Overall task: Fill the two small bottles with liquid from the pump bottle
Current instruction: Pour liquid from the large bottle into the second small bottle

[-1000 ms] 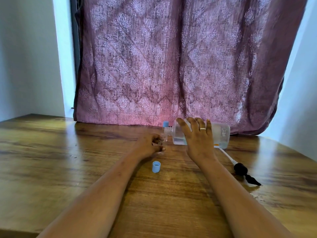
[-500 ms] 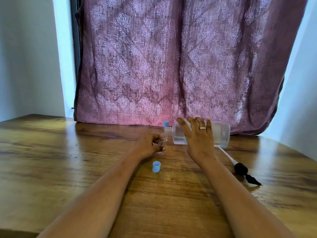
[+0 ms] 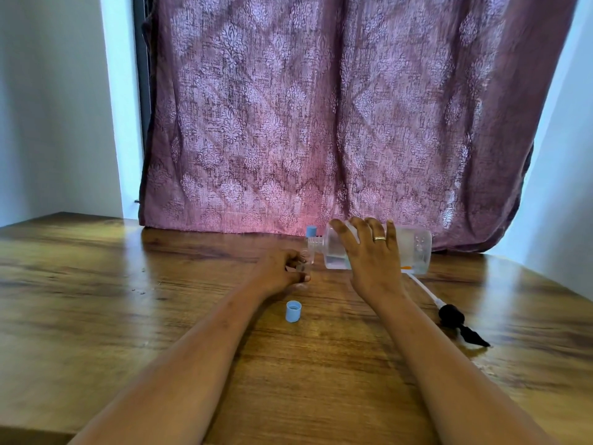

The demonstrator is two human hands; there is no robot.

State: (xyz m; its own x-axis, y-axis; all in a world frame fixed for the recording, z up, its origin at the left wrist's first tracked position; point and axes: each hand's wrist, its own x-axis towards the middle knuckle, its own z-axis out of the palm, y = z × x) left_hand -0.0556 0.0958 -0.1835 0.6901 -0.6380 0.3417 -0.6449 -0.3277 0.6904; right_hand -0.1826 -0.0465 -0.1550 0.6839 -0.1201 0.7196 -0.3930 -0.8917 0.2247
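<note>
Right hand [image 3: 373,263], fingers [image 3: 360,233] curling round pump bottle [image 3: 415,248], holding it on its side; left hand [image 3: 280,269] fingers pinching small open bottle [image 3: 305,262] at its neck; blue cap [image 3: 293,311] lying on bench [image 3: 128,300]

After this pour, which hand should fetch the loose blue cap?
Probably right: left hand holds the open small bottle; right hand can put down the pump bottle, and the blue cap lies between the forearms.

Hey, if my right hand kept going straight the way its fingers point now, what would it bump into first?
The right hand grips the tipped pump bottle; beyond it, probably the curtain, though the gap is hard to judge.
</note>
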